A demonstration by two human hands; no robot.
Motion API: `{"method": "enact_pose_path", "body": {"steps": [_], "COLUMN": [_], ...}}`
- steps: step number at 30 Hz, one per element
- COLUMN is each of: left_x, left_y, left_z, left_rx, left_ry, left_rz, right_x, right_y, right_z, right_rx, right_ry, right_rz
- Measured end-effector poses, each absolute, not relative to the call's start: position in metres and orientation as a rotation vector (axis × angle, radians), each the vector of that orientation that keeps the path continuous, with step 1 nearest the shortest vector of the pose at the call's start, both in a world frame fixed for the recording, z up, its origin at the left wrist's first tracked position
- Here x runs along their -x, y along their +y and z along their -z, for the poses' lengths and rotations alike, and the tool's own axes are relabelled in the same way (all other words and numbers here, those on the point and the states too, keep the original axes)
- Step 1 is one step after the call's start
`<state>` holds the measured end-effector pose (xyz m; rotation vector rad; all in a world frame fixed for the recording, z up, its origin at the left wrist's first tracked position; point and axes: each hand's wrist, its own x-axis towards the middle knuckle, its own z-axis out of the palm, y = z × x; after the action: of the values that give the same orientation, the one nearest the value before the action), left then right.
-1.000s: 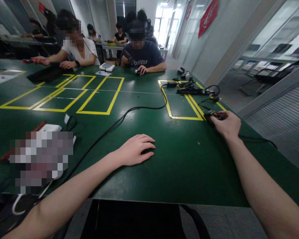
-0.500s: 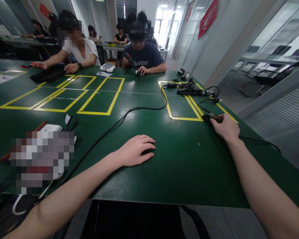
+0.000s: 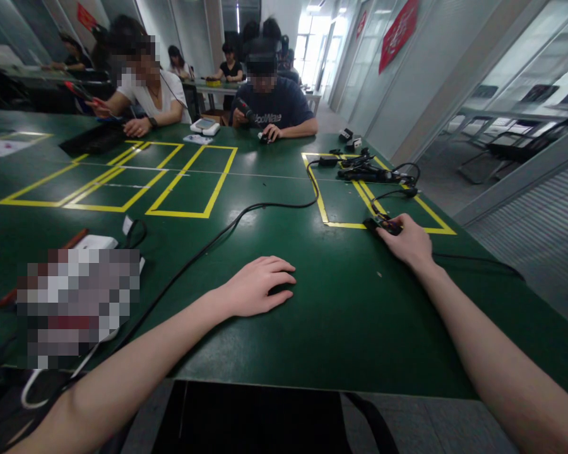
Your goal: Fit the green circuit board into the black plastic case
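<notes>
My left hand (image 3: 260,285) lies flat on the green table (image 3: 331,334), fingers slightly apart and nothing in them. Farther right, my right hand (image 3: 409,241) grips a small black device with exposed wiring (image 3: 383,224), just at the front line of a yellow taped box. My fingers cover part of the device, so its exact kind cannot be made out. Thin black wires run from it toward a black folded stand-like item with cables (image 3: 366,171) behind. A black cable (image 3: 478,257) trails off to the right of my wrist.
A long black cable (image 3: 239,217) crosses the table. Yellow tape outlines (image 3: 208,214) mark its surface. At the left lies a blurred-out item (image 3: 78,302) beside a white box (image 3: 97,242). Across the table, one person (image 3: 274,104) holds a power-screwdriver-like tool; another (image 3: 161,101) sits by a black tray (image 3: 89,142).
My right hand has moved left with the black wired device. My left hand stays put. The person at the far left has raised a red-and-black item off the table.
</notes>
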<state>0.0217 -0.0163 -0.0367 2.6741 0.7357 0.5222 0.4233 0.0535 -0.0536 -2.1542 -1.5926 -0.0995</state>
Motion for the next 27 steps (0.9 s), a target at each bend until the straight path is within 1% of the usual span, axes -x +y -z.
{"method": "enact_pose_path", "body": {"steps": [2, 6, 9, 12, 14, 15, 19, 23, 27], "left_x": [-0.021, -0.021, -0.022, -0.022, -0.021, -0.02, -0.017, -0.018, -0.019], "left_y": [-0.016, -0.017, -0.019, -0.021, -0.022, -0.022, -0.021, -0.021, -0.024], "left_z": [0.037, 0.038, 0.036, 0.032, 0.028, 0.027, 0.025, 0.026, 0.025], "left_rx": [-2.678, -2.684, -2.672, -2.637, -2.613, -2.616, -2.595, -2.602, -2.599], "left_ry": [0.731, 0.735, 0.747, 0.748, 0.739, 0.722, 0.682, 0.737, 0.772], "left_rz": [-0.531, -0.553, -0.644, -0.842, -0.919, -0.89, -0.638, -0.579, -0.564], "right_x": [-0.401, -0.355, -0.321, -0.29, -0.274, -0.269, -0.261, -0.264, -0.266], "right_y": [0.048, 0.031, 0.012, -0.011, -0.024, -0.029, -0.039, -0.039, -0.039], "right_z": [0.049, 0.044, 0.042, 0.041, 0.042, 0.042, 0.043, 0.039, 0.036], "right_rx": [2.152, 1.89, 1.477, 1.051, 0.862, 0.797, 0.734, 0.784, 0.747], "right_ry": [-1.606, -1.837, -2.066, -2.285, -2.355, -2.379, -2.398, -2.405, -2.481], "right_rz": [0.034, -0.129, -0.355, -0.557, -0.641, -0.655, -0.66, -0.661, -0.496]}}
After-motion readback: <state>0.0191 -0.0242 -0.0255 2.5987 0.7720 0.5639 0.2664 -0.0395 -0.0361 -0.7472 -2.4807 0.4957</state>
